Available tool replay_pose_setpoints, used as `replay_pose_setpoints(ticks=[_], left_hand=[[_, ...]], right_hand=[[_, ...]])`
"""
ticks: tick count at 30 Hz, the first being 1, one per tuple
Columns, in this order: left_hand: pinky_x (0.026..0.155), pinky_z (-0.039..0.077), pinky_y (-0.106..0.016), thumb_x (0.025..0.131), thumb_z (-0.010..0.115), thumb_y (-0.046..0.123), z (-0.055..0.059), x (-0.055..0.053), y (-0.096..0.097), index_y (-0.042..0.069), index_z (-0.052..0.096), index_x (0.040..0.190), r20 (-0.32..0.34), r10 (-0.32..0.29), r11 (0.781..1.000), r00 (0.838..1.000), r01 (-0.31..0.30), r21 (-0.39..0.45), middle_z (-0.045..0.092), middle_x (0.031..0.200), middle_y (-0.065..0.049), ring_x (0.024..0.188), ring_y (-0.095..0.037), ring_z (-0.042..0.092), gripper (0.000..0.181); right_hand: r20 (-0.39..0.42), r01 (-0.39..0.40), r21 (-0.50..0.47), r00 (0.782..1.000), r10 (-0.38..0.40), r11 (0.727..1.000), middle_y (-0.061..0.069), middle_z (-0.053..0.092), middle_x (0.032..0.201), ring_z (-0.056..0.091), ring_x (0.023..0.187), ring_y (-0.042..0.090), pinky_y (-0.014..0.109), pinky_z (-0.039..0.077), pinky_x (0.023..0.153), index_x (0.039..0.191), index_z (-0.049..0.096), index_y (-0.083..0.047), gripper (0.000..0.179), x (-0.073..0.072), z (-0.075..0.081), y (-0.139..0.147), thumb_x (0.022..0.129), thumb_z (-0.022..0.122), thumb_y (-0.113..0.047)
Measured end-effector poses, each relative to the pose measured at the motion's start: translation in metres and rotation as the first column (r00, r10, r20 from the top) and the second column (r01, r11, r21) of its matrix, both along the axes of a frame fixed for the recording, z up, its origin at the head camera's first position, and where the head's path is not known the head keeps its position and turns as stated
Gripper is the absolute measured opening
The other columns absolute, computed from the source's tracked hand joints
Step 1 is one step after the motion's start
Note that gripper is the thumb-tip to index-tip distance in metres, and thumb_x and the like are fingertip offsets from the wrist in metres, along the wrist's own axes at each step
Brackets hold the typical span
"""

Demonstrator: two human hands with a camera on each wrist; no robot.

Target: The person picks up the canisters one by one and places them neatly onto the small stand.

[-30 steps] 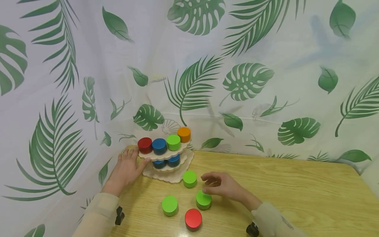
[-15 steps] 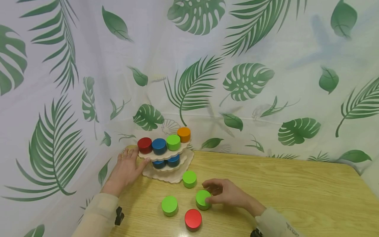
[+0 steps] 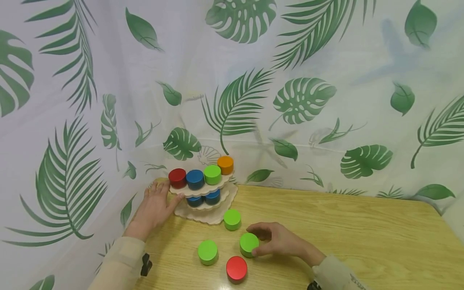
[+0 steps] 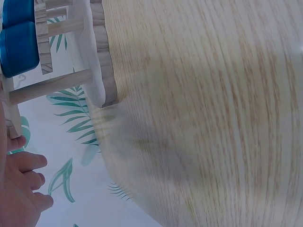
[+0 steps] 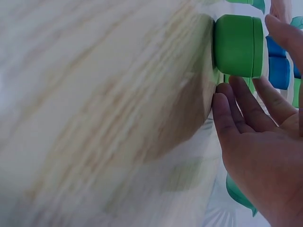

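Observation:
My left hand [image 3: 154, 209] holds the left edge of a pale tiered stand [image 3: 203, 216], its thumb at the front rim of the upper tier. In the left wrist view, one fingertip of that hand [image 4: 21, 184] lies at the stand's [image 4: 97, 61] edge, the others loosely bent. My right hand [image 3: 279, 241] is spread around a round green lidded tin [image 3: 249, 242] on the table, thumb at the near side and fingers behind. The right wrist view shows fairly straight fingers of this hand [image 5: 265, 151] right at the tin's [image 5: 236, 45] side and the thumb close to its lid.
Dark red [image 3: 177, 178], blue [image 3: 195, 179], green [image 3: 212, 175] and orange [image 3: 225, 165] tins stand on the upper tier, blue ones [image 3: 212, 196] below. Two more green tins [image 3: 208, 252] [image 3: 232, 219] and a red one [image 3: 237, 269] surround the right hand's tin on the wooden table [image 3: 355, 233]. A leaf-print curtain [image 3: 319, 161] hangs behind.
My right hand has come down and toward me, from above the green tin to around its sides; the thumb has slid off the lid to the near side. The left hand has stayed still.

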State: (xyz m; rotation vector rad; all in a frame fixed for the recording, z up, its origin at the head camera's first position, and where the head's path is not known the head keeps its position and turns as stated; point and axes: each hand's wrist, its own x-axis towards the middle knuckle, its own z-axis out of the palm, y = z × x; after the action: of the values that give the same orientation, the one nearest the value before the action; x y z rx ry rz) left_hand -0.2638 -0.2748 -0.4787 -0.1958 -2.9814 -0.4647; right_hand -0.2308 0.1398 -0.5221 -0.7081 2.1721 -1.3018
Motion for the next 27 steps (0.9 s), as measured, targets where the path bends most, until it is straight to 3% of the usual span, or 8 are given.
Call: replay_pose_setpoints(ticks=[4,27], left_hand=[[0.126,0.016,-0.072,0.108,0.043,0.063,0.0006,0.0005,0.0001,-0.007,0.034,0.16,-0.006,-0.003,1.0,1.0,0.003,0.001,0.037,0.164,-0.032,0.156,-0.057,0.023,0.088],[0.127,0.016,-0.072,0.108,0.043,0.062,0.0014,0.0003,0.0007,-0.007,0.032,0.161,-0.002,-0.002,1.0,1.0,0.002,-0.007,0.036,0.165,-0.033,0.157,-0.056,0.022,0.088]], right_hand=[[-0.027,-0.006,0.011,1.0,0.006,1.0,0.007,0.067,0.143,0.062,0.136,0.03,0.038,0.051,0.114,0.144,0.062,-0.007,0.065,0.0007,-0.0005,-0.0006,0.089,0.086,-0.031],[-0.076,-0.011,0.024,0.997,0.013,1.0,0.004,0.071,0.136,0.065,0.128,0.025,0.041,0.054,0.109,0.139,0.066,-0.009,0.059,-0.0026,0.0005,-0.0037,0.087,0.087,-0.027]])
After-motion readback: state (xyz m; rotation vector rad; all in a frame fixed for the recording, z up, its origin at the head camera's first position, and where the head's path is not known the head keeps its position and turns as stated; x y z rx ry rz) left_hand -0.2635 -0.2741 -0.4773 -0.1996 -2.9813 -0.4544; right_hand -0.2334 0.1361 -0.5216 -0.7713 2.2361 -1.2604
